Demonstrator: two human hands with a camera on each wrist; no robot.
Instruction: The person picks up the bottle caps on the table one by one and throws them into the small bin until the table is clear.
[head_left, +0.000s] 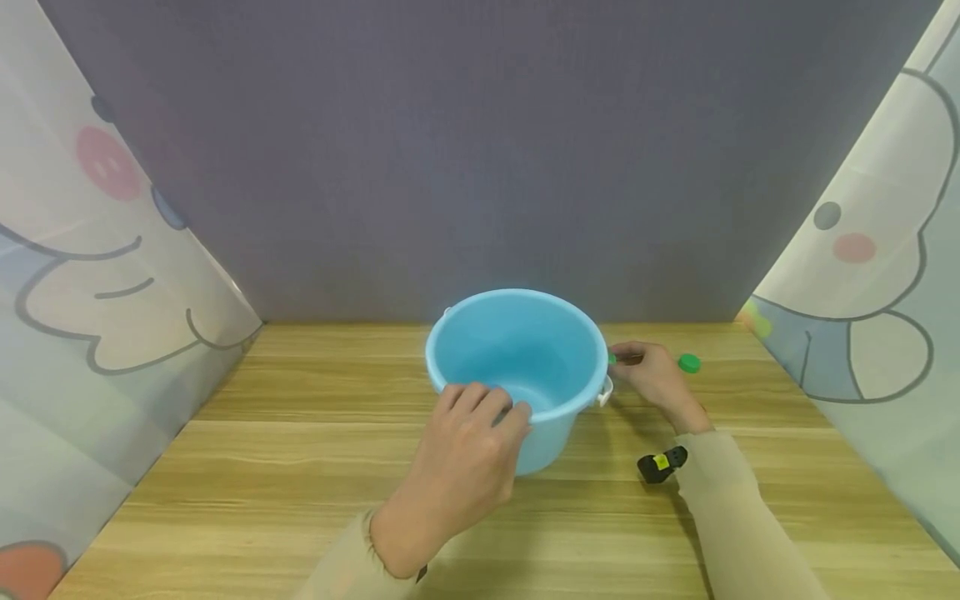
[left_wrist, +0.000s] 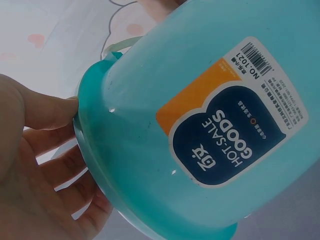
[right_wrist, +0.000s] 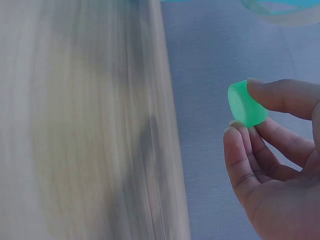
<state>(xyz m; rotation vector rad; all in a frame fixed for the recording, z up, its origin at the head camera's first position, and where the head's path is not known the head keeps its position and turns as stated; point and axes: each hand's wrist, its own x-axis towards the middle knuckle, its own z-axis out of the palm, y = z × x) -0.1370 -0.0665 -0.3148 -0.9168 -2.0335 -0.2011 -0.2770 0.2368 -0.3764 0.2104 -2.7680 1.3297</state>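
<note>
A light blue plastic bucket (head_left: pixel 551 442) with a white handle fitting (head_left: pixel 604 392) stands in the middle, its inside visible from above. At the near rim my left hand (head_left: pixel 468 446) grips the edge, thumb outside and fingers over the inner side. The left wrist view shows the bucket's printed label (left_wrist: pixel 225 130) close up. Between thumb and fingertips of my right hand (head_left: pixel 656 379), just right of the bucket, a small green bottle cap (right_wrist: pixel 246 104) is pinched. In the head view the bucket's rim and my fingers hide most of that cap.
A second green cap (head_left: pixel 689 362) lies on the wooden table (head_left: pixel 300 467) to the right of my right hand. A dark grey panel (head_left: pixel 495 150) rises behind the table, with cartoon-printed sheets (head_left: pixel 862 250) at both sides. A black wrist camera (head_left: pixel 660 465) hangs at the right sleeve.
</note>
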